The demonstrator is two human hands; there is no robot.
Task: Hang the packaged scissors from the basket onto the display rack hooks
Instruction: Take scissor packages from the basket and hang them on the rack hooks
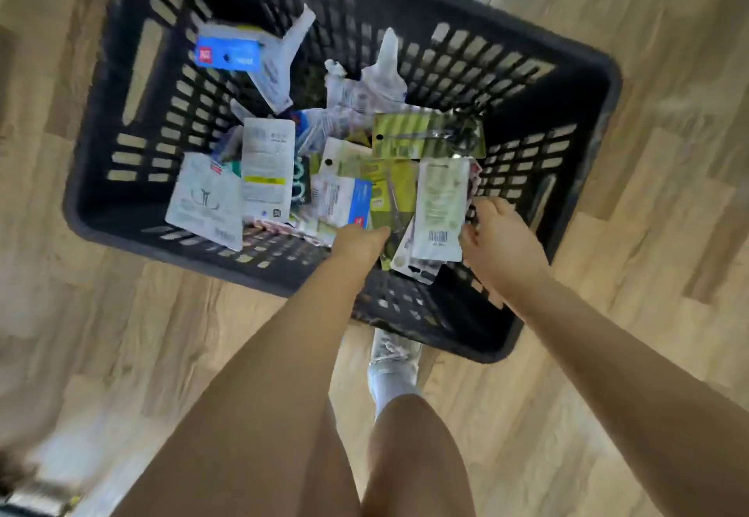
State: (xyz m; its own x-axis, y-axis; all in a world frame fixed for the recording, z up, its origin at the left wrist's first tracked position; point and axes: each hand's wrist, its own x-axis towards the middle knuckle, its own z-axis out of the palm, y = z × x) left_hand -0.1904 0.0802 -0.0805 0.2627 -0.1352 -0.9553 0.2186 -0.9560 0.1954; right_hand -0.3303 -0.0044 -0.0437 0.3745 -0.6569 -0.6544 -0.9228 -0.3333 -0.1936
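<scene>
A black slotted plastic basket (133, 83) stands on the floor and holds several packaged scissors on white, blue and yellow-green cards. Both my hands reach into its near right corner. My left hand (358, 243) has its fingers tucked under a small stack of packages, among them a yellow-green scissors card (391, 192). My right hand (496, 235) pinches the right edge of a white package (439, 208) with a barcode. Another yellow-green card with scissors (427, 137) lies flat behind them. The display rack is out of view.
The basket sits on a light wood-plank floor (648, 50). My leg and a white sneaker (393, 350) are right below the basket's near edge. A blurred dark object (28, 488) shows at the bottom left corner.
</scene>
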